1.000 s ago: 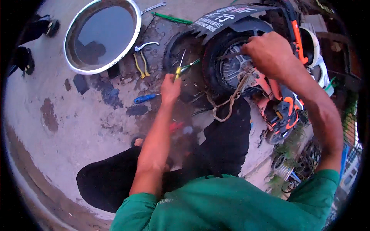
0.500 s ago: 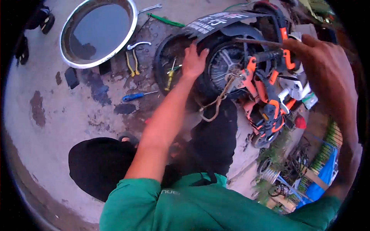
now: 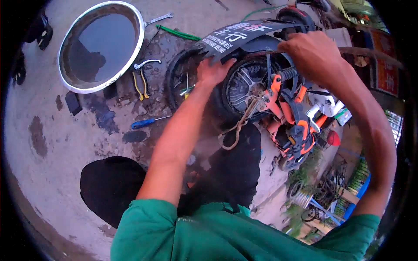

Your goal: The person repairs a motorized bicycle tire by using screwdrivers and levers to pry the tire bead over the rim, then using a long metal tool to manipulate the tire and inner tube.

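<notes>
A rear wheel (image 3: pixel 243 87) with a black tyre and spoked hub belongs to an orange-and-black two-wheeler (image 3: pixel 300 126). Over it arches a black mudguard flap (image 3: pixel 230 37) with white lettering. My left hand (image 3: pixel 212 73) lies at the tyre by the flap's lower edge, thumb spread from the fingers; some fingertips are hidden. Above the wheel my right hand (image 3: pixel 311 54) is closed around a long, thin brown bar (image 3: pixel 261 53), which runs out on both sides of the fist. A beige rope (image 3: pixel 237 130) hangs looped from the wheel's hub area.
A metal basin of dark water (image 3: pixel 102 48) stands at upper left, with a wrench (image 3: pixel 159 18) at its rim. Pliers (image 3: pixel 141 86), a blue screwdriver (image 3: pixel 146 123) and a green strip (image 3: pixel 178 33) lie on the concrete. A loose tyre (image 3: pixel 172 78) is left of the wheel.
My right hand has moved left, nearer the wheel, and less bar shows between fist and wheel. My left hand keeps its place at the tyre. The whole view has shifted slightly.
</notes>
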Tool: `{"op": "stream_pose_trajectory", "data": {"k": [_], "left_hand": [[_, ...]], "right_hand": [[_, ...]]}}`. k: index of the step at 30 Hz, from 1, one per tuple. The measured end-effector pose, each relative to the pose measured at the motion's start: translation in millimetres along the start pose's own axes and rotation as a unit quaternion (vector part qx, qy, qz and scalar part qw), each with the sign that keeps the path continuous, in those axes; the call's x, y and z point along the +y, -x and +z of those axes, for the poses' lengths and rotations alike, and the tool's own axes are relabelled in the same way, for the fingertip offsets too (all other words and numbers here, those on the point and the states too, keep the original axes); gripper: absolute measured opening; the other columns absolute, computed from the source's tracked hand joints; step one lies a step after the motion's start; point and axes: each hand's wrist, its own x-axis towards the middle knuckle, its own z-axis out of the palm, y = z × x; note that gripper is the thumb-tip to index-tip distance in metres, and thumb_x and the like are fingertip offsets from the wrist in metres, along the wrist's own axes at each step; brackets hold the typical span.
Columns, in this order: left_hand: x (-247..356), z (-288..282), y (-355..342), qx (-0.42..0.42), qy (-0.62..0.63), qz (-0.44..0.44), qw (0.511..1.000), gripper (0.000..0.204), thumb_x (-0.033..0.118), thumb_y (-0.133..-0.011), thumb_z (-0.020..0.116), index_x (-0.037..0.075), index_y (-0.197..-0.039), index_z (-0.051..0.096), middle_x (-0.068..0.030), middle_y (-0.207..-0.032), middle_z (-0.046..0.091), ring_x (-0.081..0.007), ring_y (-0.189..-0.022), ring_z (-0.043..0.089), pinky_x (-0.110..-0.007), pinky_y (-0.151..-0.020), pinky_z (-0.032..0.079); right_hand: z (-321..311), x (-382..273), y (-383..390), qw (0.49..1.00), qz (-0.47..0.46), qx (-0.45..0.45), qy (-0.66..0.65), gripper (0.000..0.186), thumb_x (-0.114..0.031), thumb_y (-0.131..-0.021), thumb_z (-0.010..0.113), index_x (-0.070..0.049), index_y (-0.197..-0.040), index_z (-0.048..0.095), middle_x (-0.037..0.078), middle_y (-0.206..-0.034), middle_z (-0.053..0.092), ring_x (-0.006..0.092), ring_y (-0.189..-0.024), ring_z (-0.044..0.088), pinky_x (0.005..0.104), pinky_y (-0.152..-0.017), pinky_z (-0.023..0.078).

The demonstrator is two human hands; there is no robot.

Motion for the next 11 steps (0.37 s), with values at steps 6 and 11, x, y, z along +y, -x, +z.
{"op": "stream_pose_trajectory", "data": {"k": [6,11], "left_hand": [[-0.5,-5.3,1.1,-0.051,0.034,-0.020,0.998,0.088,0.074,-0.094,0.051,0.006,-0.150,0.050,-0.0174,-0.154,0.052,-0.0352,-0.145,0.045,-0.045,-0.122,0.033],[6.8,-13.5,-1.6,-0.081,0.045,-0.013,0.996,0.094,0.079,-0.093,0.047,0.008,-0.155,0.045,-0.0161,-0.159,0.046,-0.0318,-0.151,0.038,-0.044,-0.125,0.026]], "right_hand": [[-3.9,-5.9,-46.3,0.998,-0.049,-0.010,0.028,0.019,-0.005,-0.077,0.071,-0.009,-0.094,0.079,0.019,-0.090,0.075,0.0379,-0.089,0.075,0.0465,-0.078,0.061],[-13.7,-14.6,-79.3,0.991,-0.033,-0.122,0.052,0.017,-0.004,-0.080,0.071,-0.006,-0.094,0.080,0.023,-0.094,0.075,0.0374,-0.091,0.075,0.0449,-0.080,0.061]]}}
